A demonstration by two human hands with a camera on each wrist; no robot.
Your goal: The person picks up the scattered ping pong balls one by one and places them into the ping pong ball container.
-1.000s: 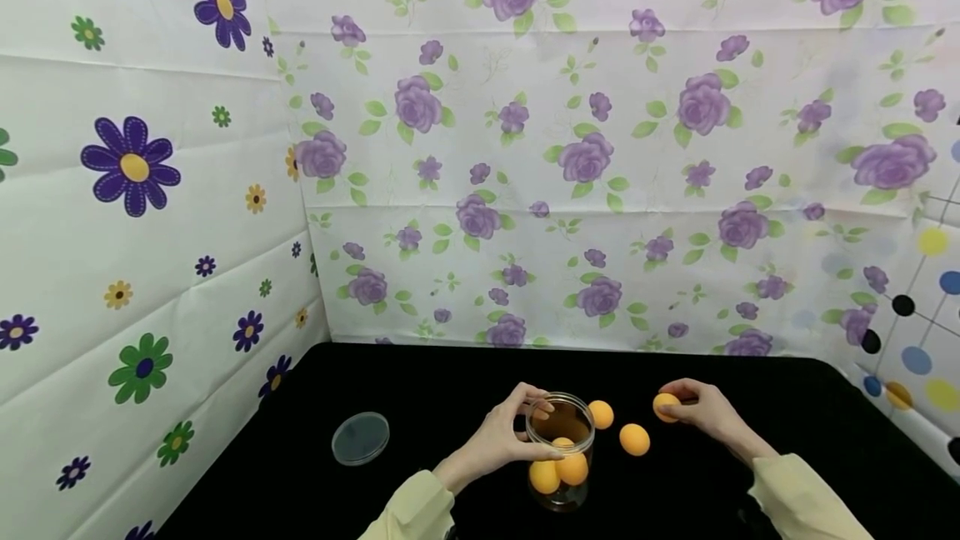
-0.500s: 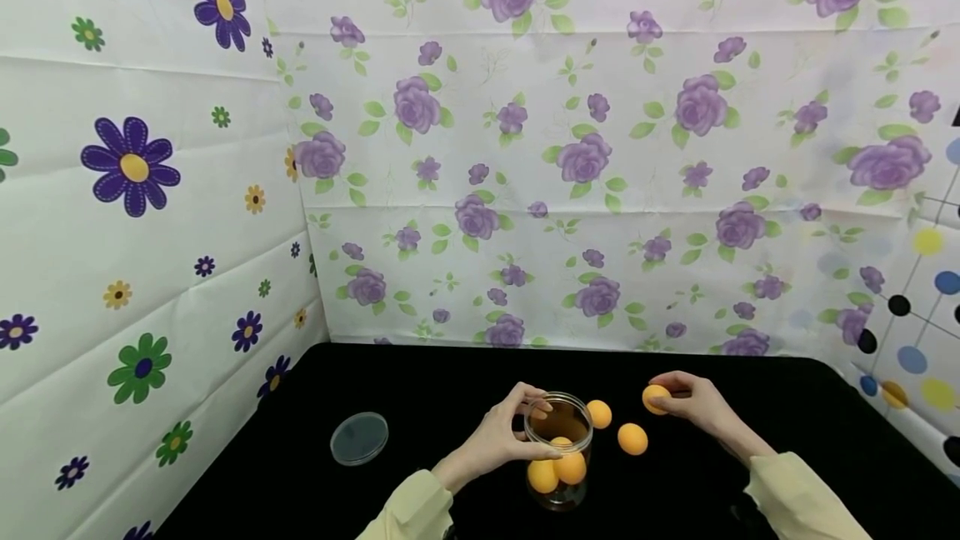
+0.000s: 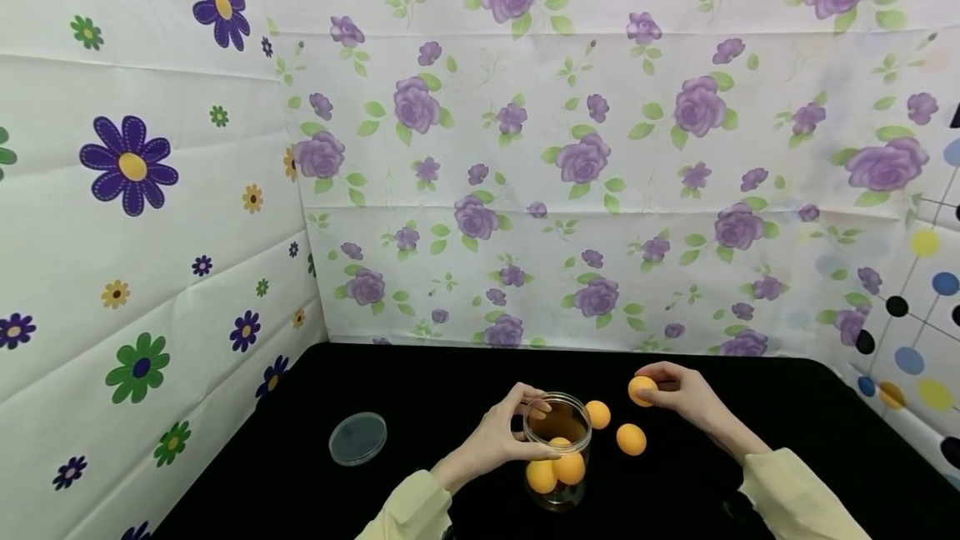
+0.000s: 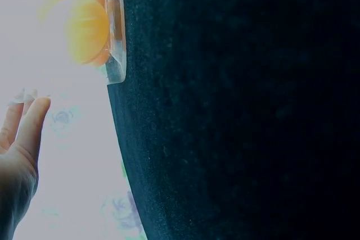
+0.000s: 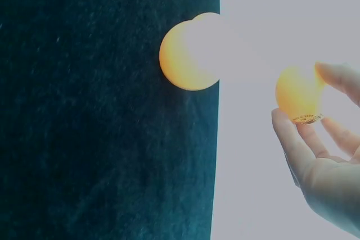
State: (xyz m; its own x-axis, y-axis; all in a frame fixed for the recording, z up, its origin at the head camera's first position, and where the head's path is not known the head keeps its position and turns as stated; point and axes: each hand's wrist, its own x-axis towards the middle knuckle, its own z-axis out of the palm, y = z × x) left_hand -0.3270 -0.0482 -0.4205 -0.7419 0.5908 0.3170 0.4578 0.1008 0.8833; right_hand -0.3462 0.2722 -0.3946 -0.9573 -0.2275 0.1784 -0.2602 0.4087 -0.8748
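A clear jar (image 3: 557, 500) stands upright on the black cloth, with several orange ping-pong balls (image 3: 542, 477) at its bottom. My left hand (image 3: 491, 438) grips the jar near its rim, thumb in front and fingers around the back. To the right of the jar, my right hand (image 3: 693, 403) pinches one orange ping-pong ball (image 5: 298, 95) between thumb and fingers, raised off the cloth. Two loose balls lie between jar and right hand: one ping-pong ball (image 3: 632, 440) in front, another ping-pong ball (image 3: 598, 415) beside the jar. Glare washes out part of the jar in the left wrist view.
A round clear lid (image 3: 358, 439) lies flat on the black cloth (image 3: 420, 373), left of the left hand. Floral sheets (image 3: 450, 148) hang as walls behind and at the left. A dotted sheet (image 3: 922, 315) rises at the right edge.
My right hand has moved left and slightly away from me, carrying the pinched ping-pong ball up toward the jar side. The left hand and jar have stayed in place.
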